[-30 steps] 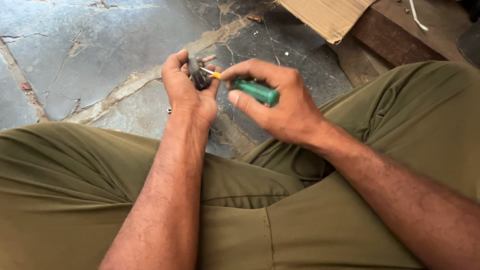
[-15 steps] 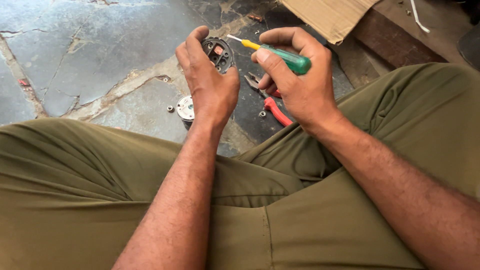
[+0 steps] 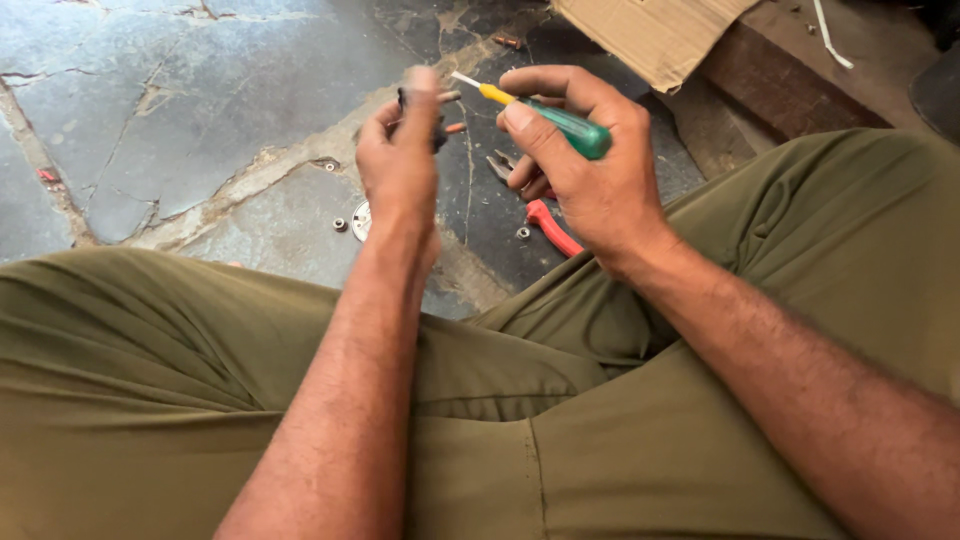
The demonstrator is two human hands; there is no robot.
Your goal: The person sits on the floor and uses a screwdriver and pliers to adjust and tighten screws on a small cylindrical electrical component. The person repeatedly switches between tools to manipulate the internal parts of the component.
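Now the right hand [image 3: 590, 170] grips a green screwdriver [image 3: 560, 122], tip toward the left hand [image 3: 400, 160]. That hand is closed on a small dark part [image 3: 437, 128], blurred, above the stone floor [image 3: 180, 90]. Red pliers [image 3: 548, 222] lie below.

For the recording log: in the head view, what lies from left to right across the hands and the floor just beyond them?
Small round metal part → left hand gripping a dark part → green-handled screwdriver in the right hand → cardboard.
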